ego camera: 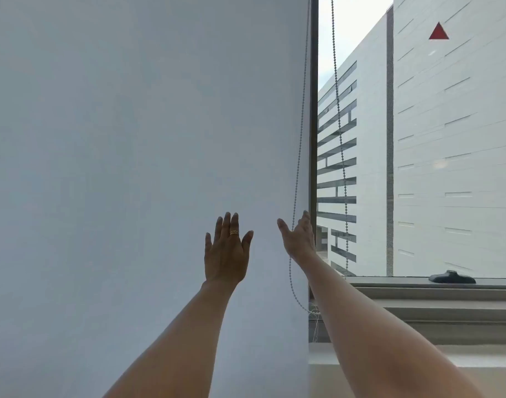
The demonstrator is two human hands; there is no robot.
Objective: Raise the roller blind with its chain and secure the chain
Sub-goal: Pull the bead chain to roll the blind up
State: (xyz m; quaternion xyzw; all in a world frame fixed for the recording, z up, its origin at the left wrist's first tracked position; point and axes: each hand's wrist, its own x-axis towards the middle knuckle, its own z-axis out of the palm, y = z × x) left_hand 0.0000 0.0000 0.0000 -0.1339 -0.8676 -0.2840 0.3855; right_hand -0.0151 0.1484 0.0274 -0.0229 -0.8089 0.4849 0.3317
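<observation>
Two hands: the left hand (pixel 227 254) and the right hand (pixel 299 239) are both raised in front of the roller blind (pixel 131 139); neither grips anything.
Task progress: judged as not yet begun. The blind's cloth covers its part of the window from the top of the view to past the bottom. No pull on the chain (pixel 300 145) is under way.
Work remaining: grip a strand, draw the blind up, secure the chain. No hook or cleat for securing is visible.
Chain location: along the blind's right edge, at 3 o'clock from the view's centre. The near strand runs down over the cloth's edge and the far strand (pixel 342 156) hangs before the glass. The loop bottom (pixel 309 310) lies at 6 o'clock from the right hand.
Left hand state: fingers straight and slightly spread, back toward the camera, a ring (pixel 234 232) on one finger. It sits at 9 o'clock from the chain, apart from it.
Right hand state: open, with the thumb (pixel 282 225) splayed toward 10 o'clock and the fingers (pixel 306 218) pointing to 12 o'clock.
Chain relative to fingers: the near strand descends from 12 o'clock into the gap between thumb and fingers. Contact with the palm cannot be told. The far strand hangs at 3 o'clock, clear of the fingers.
Next action (judgement): close thumb and fingers on the near strand.
</observation>
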